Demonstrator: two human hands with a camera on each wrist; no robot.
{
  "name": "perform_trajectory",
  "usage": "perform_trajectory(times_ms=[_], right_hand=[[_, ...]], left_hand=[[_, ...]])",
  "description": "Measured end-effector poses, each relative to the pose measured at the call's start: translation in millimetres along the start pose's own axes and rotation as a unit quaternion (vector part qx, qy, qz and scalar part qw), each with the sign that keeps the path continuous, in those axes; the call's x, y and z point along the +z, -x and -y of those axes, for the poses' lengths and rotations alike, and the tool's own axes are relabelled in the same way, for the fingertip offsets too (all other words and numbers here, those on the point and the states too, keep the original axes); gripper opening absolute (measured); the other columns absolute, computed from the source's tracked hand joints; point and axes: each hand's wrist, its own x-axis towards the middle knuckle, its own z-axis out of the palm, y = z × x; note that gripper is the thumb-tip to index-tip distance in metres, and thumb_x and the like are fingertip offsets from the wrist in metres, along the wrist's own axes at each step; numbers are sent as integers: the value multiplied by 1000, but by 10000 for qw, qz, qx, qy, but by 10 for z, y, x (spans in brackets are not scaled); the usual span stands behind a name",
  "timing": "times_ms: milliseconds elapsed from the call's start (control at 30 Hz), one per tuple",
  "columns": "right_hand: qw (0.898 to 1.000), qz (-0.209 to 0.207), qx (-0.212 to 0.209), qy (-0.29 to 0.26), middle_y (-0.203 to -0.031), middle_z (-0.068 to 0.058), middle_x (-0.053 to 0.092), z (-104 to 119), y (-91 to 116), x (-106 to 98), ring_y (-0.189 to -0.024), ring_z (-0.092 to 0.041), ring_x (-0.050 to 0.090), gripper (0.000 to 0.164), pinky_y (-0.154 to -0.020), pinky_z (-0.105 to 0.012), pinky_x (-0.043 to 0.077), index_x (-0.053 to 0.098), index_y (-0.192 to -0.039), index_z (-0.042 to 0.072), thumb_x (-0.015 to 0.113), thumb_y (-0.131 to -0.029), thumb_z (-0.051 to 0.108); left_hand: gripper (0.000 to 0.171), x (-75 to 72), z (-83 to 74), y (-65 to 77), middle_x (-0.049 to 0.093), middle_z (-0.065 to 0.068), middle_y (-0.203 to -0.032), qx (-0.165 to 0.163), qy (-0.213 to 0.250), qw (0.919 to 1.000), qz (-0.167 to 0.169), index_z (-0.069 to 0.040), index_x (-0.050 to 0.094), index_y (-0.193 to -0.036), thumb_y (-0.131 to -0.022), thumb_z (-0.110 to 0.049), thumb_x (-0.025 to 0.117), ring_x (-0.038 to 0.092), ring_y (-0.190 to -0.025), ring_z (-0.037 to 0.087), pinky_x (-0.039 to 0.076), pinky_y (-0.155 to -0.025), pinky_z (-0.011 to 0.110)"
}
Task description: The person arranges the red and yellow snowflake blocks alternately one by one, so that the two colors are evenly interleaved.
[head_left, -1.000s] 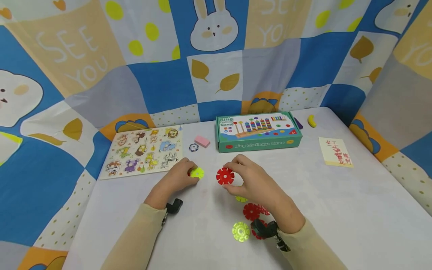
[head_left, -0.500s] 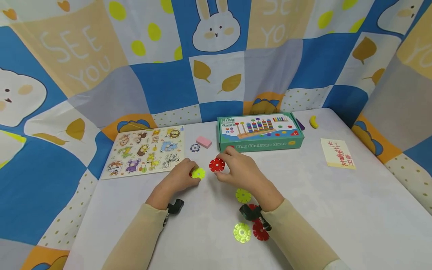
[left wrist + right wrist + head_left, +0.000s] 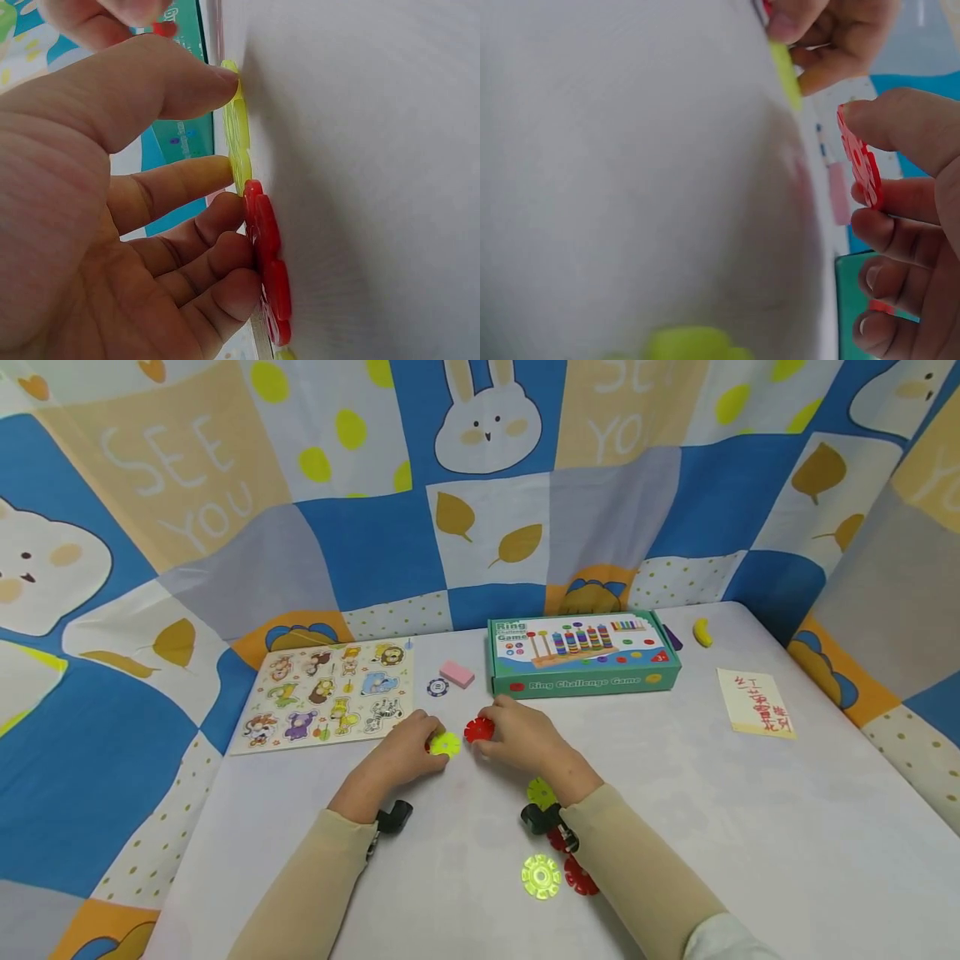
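Observation:
My left hand (image 3: 397, 753) pinches a yellow notched plastic disc (image 3: 447, 744) between thumb and index finger, low over the table. Red discs (image 3: 271, 262) adjoin the yellow one in the left wrist view, against the other curled fingertips; a sliver of yellow shows beyond them. My right hand (image 3: 525, 742) pinches a red notched disc (image 3: 860, 161) by its edges, tilted, just right of the yellow disc. Below the right hand lie loose discs: yellow (image 3: 541, 877), another yellow (image 3: 539, 791), and red (image 3: 579, 878), partly covered by the right wrist and sleeve.
Behind the hands stands a green game box (image 3: 585, 682). A pink block (image 3: 457, 674) and a poker chip (image 3: 438, 687) lie left of it, beside an animal puzzle board (image 3: 322, 697). Farther right are a toy banana (image 3: 702, 632) and a paper note (image 3: 754, 703).
My right hand has moved left and slightly away from me, bringing its red disc close to the yellow one. My left hand keeps its hold almost in place.

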Motion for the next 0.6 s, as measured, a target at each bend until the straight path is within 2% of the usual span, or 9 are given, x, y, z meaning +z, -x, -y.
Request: perform_trajectory(times_ms=[133,233,433,600], right_hand=[[9995,208,112,-202,-108,2,51,-54,-44,85,-90,-12,50,57,-77,-28,48,61,-124,17,71,-78,49],[9993,217,82,-299,-106,3,51,-94,-62,130,-91,-12,50,56,-77,-28,48,62,-123,19,72,-77,49],[9989,79,-90,-461,-99,5,49,-147,-75,183,-86,-11,48,54,-71,-24,45,63,-124,22,75,-77,45],[9984,98,-21,-551,-96,6,48,-164,-77,211,-84,-11,48,55,-67,-24,43,62,-125,28,75,-76,46]], left_hand=[[41,13,15,-9,49,0,-95,21,-53,10000,-6,-9,60,-113,-79,-30,72,47,-83,16,41,-76,29],[42,17,22,-17,49,0,-96,20,-68,10000,0,-10,60,-113,-79,-31,71,47,-84,16,41,-76,29],[42,21,22,-20,49,0,-97,15,-116,9999,-6,-10,60,-114,-79,-31,71,47,-84,16,41,-76,29],[42,26,11,-15,49,1,-98,-17,-122,9999,11,-9,60,-114,-79,-30,71,47,-84,16,42,-77,29]])
